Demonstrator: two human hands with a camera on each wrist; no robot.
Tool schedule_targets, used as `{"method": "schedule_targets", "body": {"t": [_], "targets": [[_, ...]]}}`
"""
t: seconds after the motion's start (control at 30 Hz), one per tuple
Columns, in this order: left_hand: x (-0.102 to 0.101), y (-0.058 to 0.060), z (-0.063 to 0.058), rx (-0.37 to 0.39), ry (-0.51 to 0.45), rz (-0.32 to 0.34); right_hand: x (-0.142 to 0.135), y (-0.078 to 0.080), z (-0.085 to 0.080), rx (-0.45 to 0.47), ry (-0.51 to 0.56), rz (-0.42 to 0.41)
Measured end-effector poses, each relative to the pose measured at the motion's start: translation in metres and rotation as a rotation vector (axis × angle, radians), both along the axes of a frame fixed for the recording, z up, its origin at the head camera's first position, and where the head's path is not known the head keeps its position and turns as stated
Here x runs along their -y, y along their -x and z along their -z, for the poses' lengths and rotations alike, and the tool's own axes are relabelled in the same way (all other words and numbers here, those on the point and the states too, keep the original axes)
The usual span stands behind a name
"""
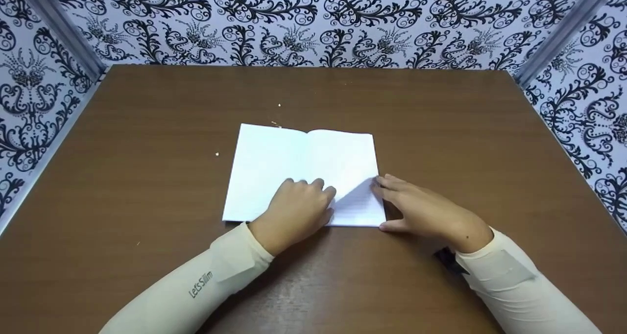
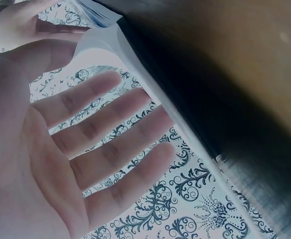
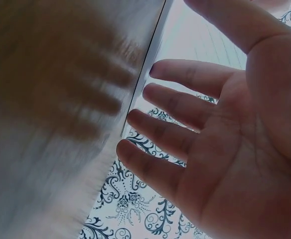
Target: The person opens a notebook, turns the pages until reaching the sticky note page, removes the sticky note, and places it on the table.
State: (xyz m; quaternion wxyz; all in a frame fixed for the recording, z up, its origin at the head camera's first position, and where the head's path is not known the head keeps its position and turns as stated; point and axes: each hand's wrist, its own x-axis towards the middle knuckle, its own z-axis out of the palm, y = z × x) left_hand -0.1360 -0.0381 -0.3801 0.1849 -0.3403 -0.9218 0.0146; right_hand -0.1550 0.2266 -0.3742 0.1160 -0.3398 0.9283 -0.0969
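An open notebook (image 1: 269, 162) with white, faintly lined pages lies flat on the brown table (image 1: 147, 187). Over its lower middle, near the fold, is my left hand (image 1: 296, 214), with its fingertips on or just above the pages. In the left wrist view the fingers (image 2: 110, 154) of that hand are spread and nearly straight, with a page edge curving by the thumb. My right hand (image 1: 426, 214) is at the notebook's right edge, fingertips over the page and thumb by the lower corner. The right wrist view shows its fingers (image 3: 173, 107) extended, without a grip.
Patterned black-and-white wallpaper (image 1: 294, 25) covers the wall behind the table and both sides. Small pale crumbs (image 1: 217, 154) are scattered left of and beyond the notebook. A small black object (image 1: 448, 259) shows beneath the right wrist.
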Motion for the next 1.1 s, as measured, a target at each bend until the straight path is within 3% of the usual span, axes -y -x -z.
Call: {"method": "schedule_targets", "body": {"t": [0.4,1.1], "targets": [[-0.002,0.002,-0.007,-0.027,-0.038,-0.009,0.001,-0.001,0.000,0.035,-0.002,0.027],[0.002,0.003,-0.029,-0.194,-0.300,-0.053,0.000,-0.001,-0.001,0.006,0.018,0.004]]}}
